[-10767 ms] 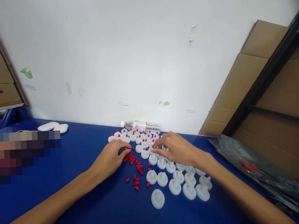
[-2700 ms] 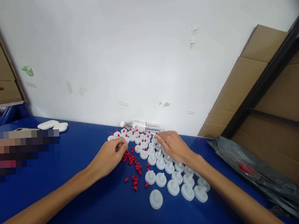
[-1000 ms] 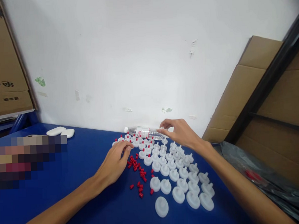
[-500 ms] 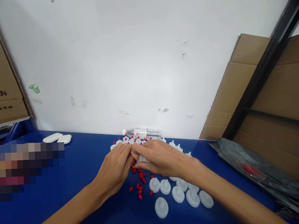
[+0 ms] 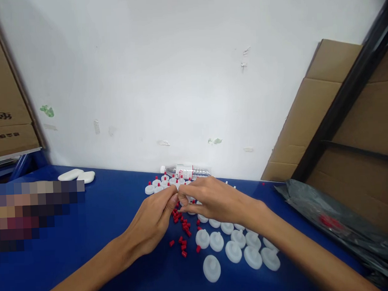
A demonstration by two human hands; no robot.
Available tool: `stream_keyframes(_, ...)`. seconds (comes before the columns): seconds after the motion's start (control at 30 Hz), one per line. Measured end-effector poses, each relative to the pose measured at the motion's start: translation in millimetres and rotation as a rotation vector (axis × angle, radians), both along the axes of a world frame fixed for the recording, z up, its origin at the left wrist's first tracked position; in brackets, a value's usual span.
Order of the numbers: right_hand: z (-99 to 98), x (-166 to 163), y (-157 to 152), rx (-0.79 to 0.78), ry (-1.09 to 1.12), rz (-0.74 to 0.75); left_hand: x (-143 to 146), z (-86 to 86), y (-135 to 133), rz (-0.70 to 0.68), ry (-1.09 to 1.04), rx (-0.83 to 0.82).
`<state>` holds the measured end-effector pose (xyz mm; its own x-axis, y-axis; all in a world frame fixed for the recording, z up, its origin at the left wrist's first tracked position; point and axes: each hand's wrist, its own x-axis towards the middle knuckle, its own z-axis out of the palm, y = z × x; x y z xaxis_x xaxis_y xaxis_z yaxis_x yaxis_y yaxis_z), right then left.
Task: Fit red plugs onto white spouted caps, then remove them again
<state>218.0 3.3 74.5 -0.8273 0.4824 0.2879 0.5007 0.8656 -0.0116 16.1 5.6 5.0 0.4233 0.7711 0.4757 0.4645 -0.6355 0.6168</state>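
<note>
My left hand [image 5: 155, 216] and my right hand [image 5: 212, 200] meet over the middle of the blue table, fingertips together. Thumb and fingers of the right hand are closed around a white spouted cap, mostly hidden by the hand. The left fingers are pinched at its near side; whatever they hold is hidden. Below the hands lie several loose small red tips [image 5: 186, 226]. To the right are several white spouted caps [image 5: 233, 251] without red tips. Behind the hands stand several white caps with red tips [image 5: 149, 189] on their spouts.
A clear plastic bottle [image 5: 191, 171] lies on its side by the white wall. Two white rounded objects [image 5: 71, 174] rest at the back left of the blue table [image 5: 123, 290]. Grey plastic bags [image 5: 332, 225] and cardboard [image 5: 302, 123] are at right. A blurred patch covers the left edge.
The view has shifted slightly. Both hands stay together at the same spot, and the right fingers have turned a little around the white cap.
</note>
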Motion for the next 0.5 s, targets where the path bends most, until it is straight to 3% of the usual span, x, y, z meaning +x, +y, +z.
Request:
stream_keyframes(0.1,3.7,1.6,-0.1,0.068,-0.069,0.032,-2.2,4.9,5.2,-0.131,-0.141,-0.202)
stream_keyframes(0.2,4.7,10.9,10.0,0.135,-0.034,-0.002,-7.8,3.4,13.6,-0.098,-0.228,-0.311)
stream_keyframes(0.3,3.1,27.5,27.4,0.113,0.069,-0.182,-14.1,-4.0,22.3,0.070,-0.177,-0.236)
stream_keyframes(0.4,-2.9,45.8,45.6,0.054,0.071,-0.387,-18.2,-10.8,26.9,0.274,0.038,-0.097)
stream_keyframes(0.5,-14.6,61.5,61.3,0.011,0.023,-0.478,-19.4,-13.9,27.4,0.361,0.195,-0.031)
